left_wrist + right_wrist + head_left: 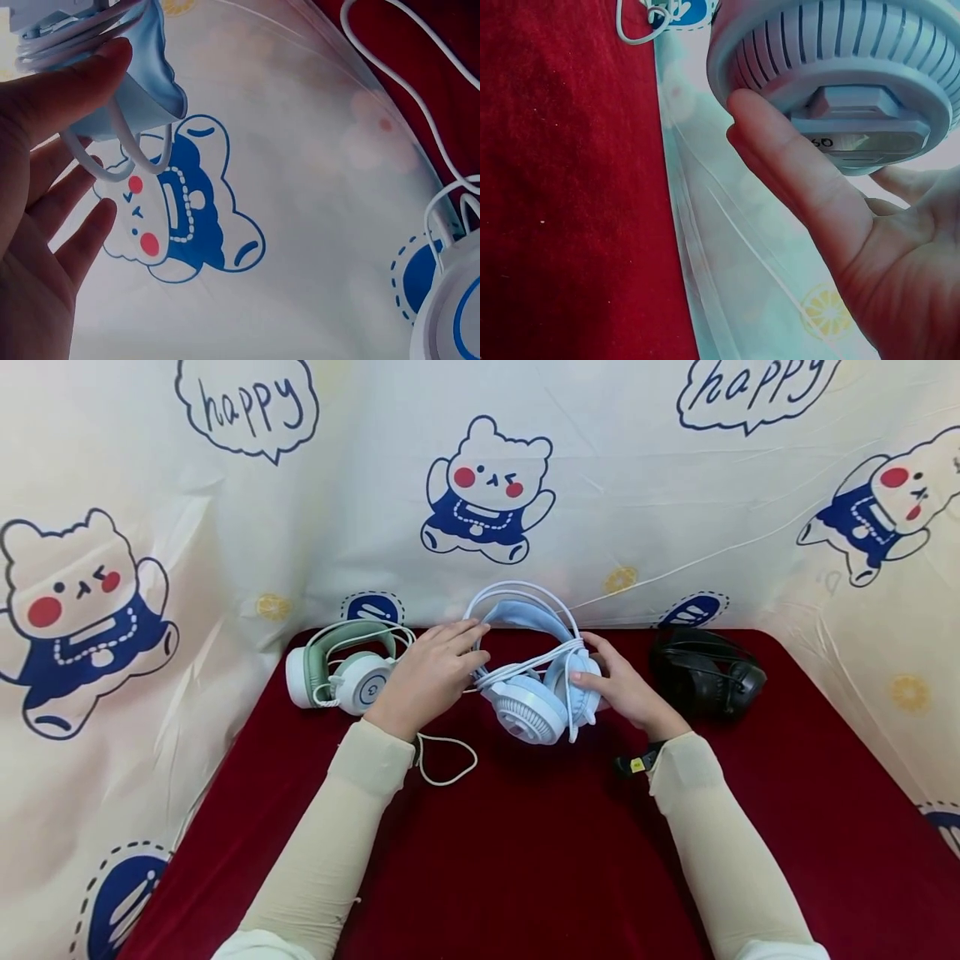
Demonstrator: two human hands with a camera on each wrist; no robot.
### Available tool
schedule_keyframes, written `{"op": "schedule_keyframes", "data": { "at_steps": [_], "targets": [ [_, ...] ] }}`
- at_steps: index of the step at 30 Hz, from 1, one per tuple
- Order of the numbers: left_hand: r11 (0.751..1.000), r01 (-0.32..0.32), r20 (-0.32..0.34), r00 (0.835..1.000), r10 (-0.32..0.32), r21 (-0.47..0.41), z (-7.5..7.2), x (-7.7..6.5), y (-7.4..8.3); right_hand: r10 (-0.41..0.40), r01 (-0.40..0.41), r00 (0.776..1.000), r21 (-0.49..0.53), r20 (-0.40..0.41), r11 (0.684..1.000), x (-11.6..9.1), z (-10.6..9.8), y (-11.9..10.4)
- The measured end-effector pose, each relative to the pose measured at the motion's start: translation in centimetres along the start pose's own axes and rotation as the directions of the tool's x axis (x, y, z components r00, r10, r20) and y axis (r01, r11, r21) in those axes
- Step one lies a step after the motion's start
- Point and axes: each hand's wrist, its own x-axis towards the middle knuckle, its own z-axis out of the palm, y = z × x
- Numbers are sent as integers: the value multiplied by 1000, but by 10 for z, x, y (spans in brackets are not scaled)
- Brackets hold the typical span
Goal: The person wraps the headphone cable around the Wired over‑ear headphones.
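Light blue headphones are held between both hands above the far part of the red table, with their white cable wound across the band and ear cups. My left hand grips the headband's left side; in the left wrist view its thumb lies against the wound cable, other fingers behind. On the other side, my right hand holds an ear cup. The right wrist view shows the thumb along that ribbed ear cup, the remaining fingers partly hidden behind it.
White-and-green headphones lie at the table's back left, with a loop of their cable trailing forward. Black headphones lie at the back right. Red cloth covers the table. A printed curtain hangs behind and along both sides.
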Motion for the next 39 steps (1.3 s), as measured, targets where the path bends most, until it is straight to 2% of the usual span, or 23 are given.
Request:
{"op": "schedule_keyframes", "data": {
  "at_steps": [5,12,19,24,29,35,39],
  "targets": [
    [999,-32,9,999,32,-1,-1,-2,-1,23,-23,1000,1,-5,1000,-3,2,3],
    [996,-72,49,996,69,53,-4,-5,-8,55,-54,998,18,-39,998,-3,5,9],
    [998,-17,137,991,10,53,-10,-13,-16,93,-88,991,56,-98,995,-1,5,19],
    [999,35,173,984,-41,39,-13,-25,-28,140,-128,978,84,-155,988,-3,4,20],
    [997,71,161,984,-75,30,-18,-37,-45,180,-160,961,110,-211,981,-4,-1,21],
    [990,128,184,974,-135,51,-24,-64,-71,203,-179,950,120,-238,977,-3,-5,28],
    [986,144,141,978,-154,80,-27,-83,-90,219,-198,944,104,-247,975,-2,-6,31]
  ]
}}
